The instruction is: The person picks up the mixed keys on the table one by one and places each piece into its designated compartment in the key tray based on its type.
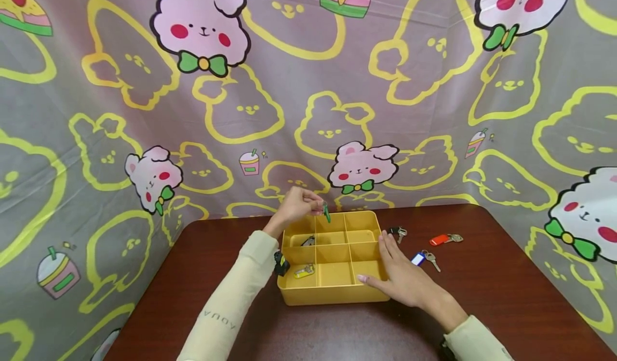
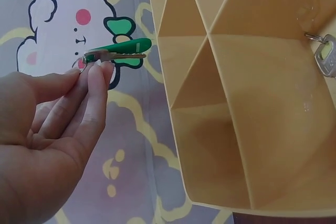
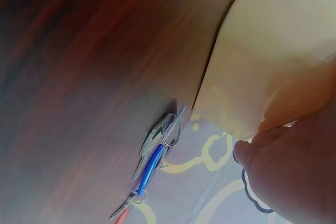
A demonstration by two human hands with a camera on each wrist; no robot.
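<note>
My left hand (image 1: pixel 300 204) pinches the ring of a green-tagged key (image 1: pixel 326 212) between thumb and fingers, above the far side of the yellow divided box (image 1: pixel 335 295). In the left wrist view the green tag and key (image 2: pixel 123 50) stick out past the fingertips. A yellow-tagged key (image 1: pixel 305 271) lies in the near left compartment, and a dark-tagged key (image 1: pixel 308 241) in the far left one. My right hand (image 1: pixel 407 278) rests along the box's right side, fingers extended and thumb over the near right compartment.
Right of the box on the brown table (image 1: pixel 501 275) lie a black-tagged key (image 1: pixel 398 232), a red-tagged key (image 1: pixel 445 239) and a blue-tagged key (image 1: pixel 425 259). A patterned curtain (image 1: pixel 289 82) stands behind the table and along its sides.
</note>
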